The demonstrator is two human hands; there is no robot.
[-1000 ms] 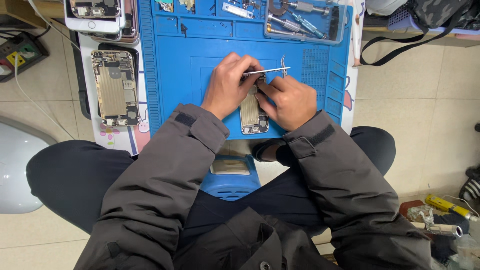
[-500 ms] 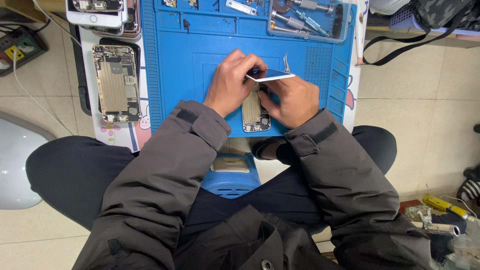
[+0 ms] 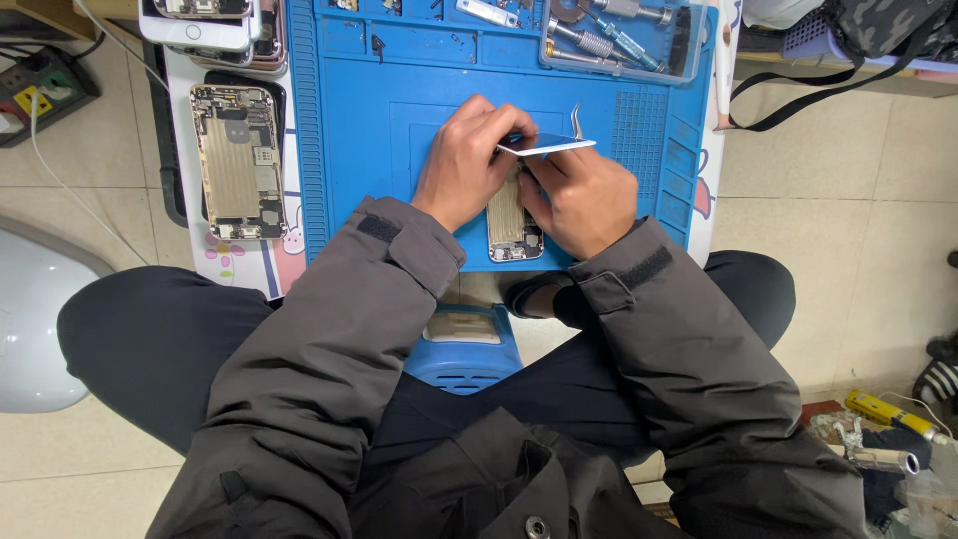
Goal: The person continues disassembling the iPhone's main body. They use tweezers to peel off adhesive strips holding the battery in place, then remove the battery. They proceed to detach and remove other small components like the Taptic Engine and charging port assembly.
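An opened phone body [image 3: 507, 222] lies on the blue work mat [image 3: 379, 150], mostly covered by my two hands. My left hand [image 3: 467, 160] grips the edge of a thin white phone screen panel [image 3: 555, 146], lifted and tilted above the body. My right hand [image 3: 581, 196] rests on the phone body and touches the panel from below. A pair of metal tweezers [image 3: 578, 118] pokes up just behind the panel; which hand holds them is hidden.
A second opened phone [image 3: 238, 160] lies left of the mat. More phones [image 3: 205, 20] sit at the top left. A clear tray of screwdrivers [image 3: 619, 38] stands at the mat's far edge. A blue stool [image 3: 464, 349] is between my knees. Tools [image 3: 883, 439] lie on the floor at right.
The white screen panel has swung up from the phone body and now sticks out to the right. Both hands stayed over the phone.
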